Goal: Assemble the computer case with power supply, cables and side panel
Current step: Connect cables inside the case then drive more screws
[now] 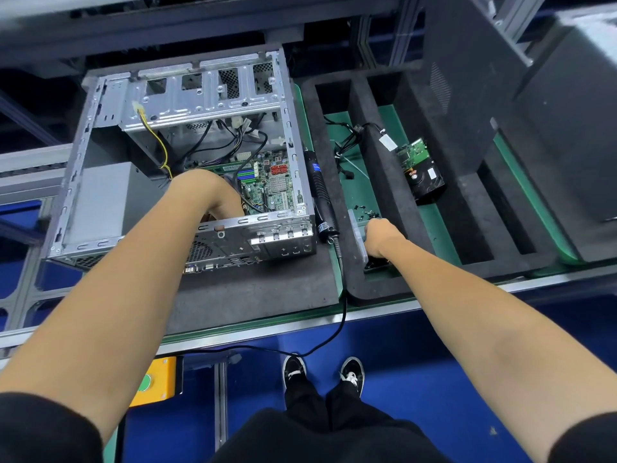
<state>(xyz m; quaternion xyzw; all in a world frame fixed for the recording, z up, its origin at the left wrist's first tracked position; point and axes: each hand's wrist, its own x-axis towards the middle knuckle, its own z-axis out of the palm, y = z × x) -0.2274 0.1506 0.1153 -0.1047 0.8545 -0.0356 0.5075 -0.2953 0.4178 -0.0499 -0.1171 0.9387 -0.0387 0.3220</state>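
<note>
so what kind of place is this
Most likely a computer assembly line workstation: an open computer case sits on a foam pad, a corded electric screwdriver lies beside it, and a slotted foam parts tray holds loose screws.

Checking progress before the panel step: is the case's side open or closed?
Open: the case shows its motherboard and cables, and the left arm reaches inside.
</note>
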